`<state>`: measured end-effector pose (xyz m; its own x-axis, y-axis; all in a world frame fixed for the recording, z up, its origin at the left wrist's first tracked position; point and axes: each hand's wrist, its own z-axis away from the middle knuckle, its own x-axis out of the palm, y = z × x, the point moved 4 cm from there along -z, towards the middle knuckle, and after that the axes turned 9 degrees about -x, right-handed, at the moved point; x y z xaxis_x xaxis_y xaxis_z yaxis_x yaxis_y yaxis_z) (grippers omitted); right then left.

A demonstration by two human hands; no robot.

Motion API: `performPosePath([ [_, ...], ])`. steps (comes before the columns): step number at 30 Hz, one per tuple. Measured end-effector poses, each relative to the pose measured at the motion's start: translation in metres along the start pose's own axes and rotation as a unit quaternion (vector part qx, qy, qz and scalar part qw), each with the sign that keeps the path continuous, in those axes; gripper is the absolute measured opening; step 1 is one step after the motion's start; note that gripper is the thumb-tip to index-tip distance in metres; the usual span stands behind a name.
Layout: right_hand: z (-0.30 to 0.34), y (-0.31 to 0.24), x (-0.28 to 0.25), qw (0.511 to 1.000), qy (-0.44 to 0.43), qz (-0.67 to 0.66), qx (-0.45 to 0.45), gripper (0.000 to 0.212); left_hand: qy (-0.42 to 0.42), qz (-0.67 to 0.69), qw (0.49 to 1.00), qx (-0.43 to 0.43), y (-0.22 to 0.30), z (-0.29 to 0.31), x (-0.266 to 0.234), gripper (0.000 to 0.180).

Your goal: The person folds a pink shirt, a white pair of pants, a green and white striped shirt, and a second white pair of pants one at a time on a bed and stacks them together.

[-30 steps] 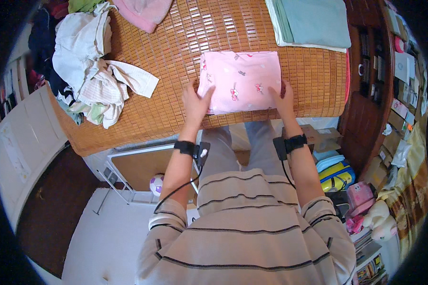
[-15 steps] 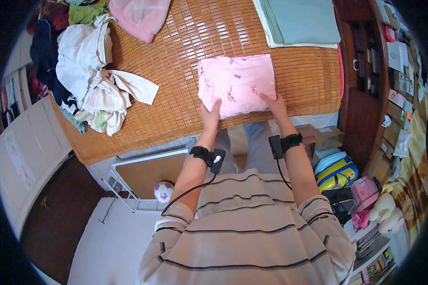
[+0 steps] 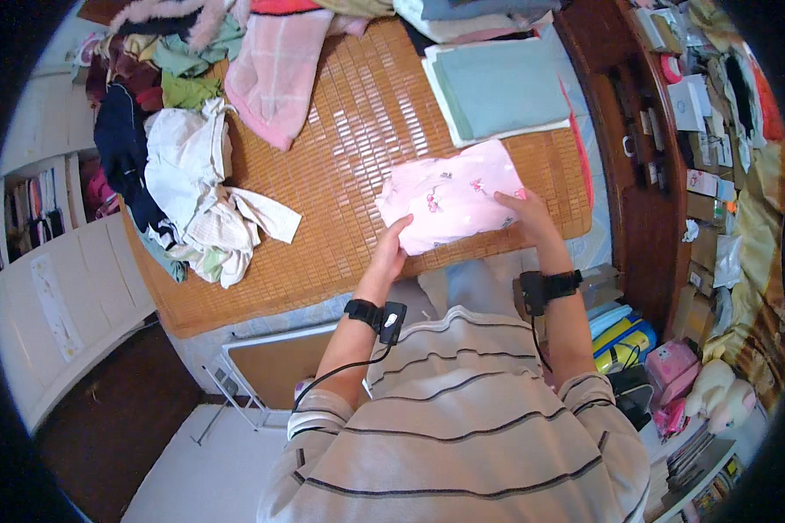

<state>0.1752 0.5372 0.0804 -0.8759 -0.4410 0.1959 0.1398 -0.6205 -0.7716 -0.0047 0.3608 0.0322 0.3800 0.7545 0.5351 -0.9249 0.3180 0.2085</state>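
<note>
Pink cloth (image 3: 453, 200) is pinched by left grip (image 3: 391, 249) and right grip (image 3: 534, 216); white shelf (image 3: 76, 190) holds books (image 3: 37, 225).

A: Where was there passage over the mat (image 3: 340, 209)?
B: Bare lane ran inward from the near edge, between white clothes (image 3: 179, 166) on the left and folded pink cloth (image 3: 458, 196). Pink plaid blanket (image 3: 279, 65) narrowed it.
A: Right edge?
B: Slim strip. Right hand (image 3: 536, 216) took its near end; green stack (image 3: 506, 87) crowded the far end.
A: Near edge?
B: Left hand (image 3: 388, 251) stood in the way.
</note>
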Motion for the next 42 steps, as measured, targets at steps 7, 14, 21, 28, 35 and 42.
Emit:
performPosePath([
  [7, -0.053, -0.133, -0.069, 0.982, 0.001, 0.010, -0.187, 0.043, -0.064, -0.155, 0.969, 0.184, 0.074, -0.048, 0.152, 0.067],
  [14, -0.164, -0.132, -0.151, 0.974, 0.044, -0.051, -0.216, 0.037, -0.043, -0.180, 0.945, 0.269, 0.075, -0.158, 0.204, 0.060],
  [21, -0.219, -0.049, -0.192, 0.970, 0.118, 0.086, -0.196, 0.035, 0.084, -0.300, 0.930, 0.193, 0.047, -0.224, 0.154, 0.054],
  [28, -0.211, -0.069, -0.184, 0.966, 0.111, 0.092, -0.214, 0.032, 0.071, -0.349, 0.909, 0.215, 0.054, -0.201, 0.175, 0.055],
  [35, -0.166, -0.047, -0.221, 0.958, 0.173, 0.069, -0.219, 0.033, 0.158, -0.313, 0.887, 0.302, 0.038, -0.174, 0.124, 0.059],
  [42, -0.070, 0.037, -0.249, 0.975, 0.152, 0.156, -0.044, 0.035, 0.154, -0.107, 0.981, 0.044, -0.024, -0.108, -0.052, 0.049],
])
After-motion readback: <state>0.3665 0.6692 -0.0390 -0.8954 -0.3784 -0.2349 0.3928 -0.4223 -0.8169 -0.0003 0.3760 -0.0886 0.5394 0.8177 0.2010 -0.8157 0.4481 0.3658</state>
